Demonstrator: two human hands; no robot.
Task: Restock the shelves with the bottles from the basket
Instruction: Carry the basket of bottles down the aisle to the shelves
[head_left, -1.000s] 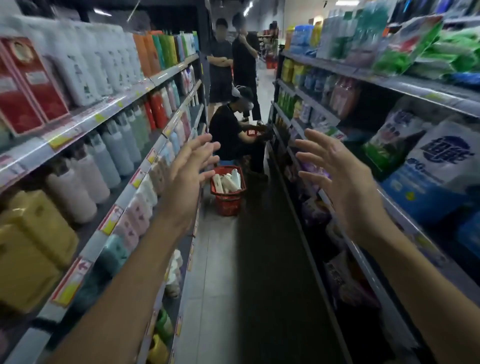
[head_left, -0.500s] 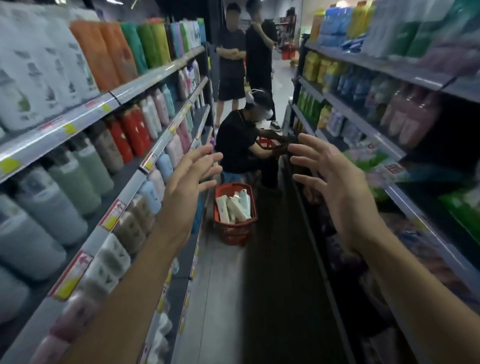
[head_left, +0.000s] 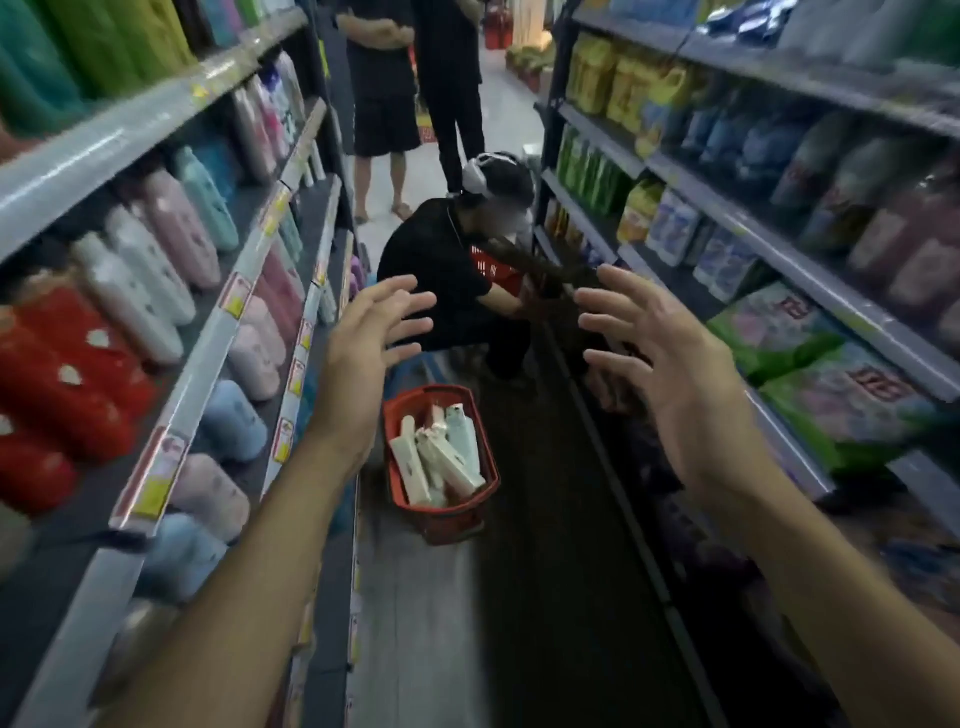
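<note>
Both hands are reaching forward at chest height, empty: the left hand (head_left: 363, 353) is spreading its fingers wide, and the right hand (head_left: 670, 364) is holding its fingers apart and slightly bent, palm facing the left one. Below and between them, the red basket (head_left: 447, 506) is sitting on the aisle floor (head_left: 415, 623), with pale bottles (head_left: 441, 457) lying jumbled inside. Beyond the hands, a person in black (head_left: 447, 270) is crouching at the right-hand shelving. Left of the left hand, shelves (head_left: 208, 358) are carrying rows of red, pink, white and blue bottles. Right of the right hand, other shelves (head_left: 810, 270) are holding green bags and blue packs.
</note>
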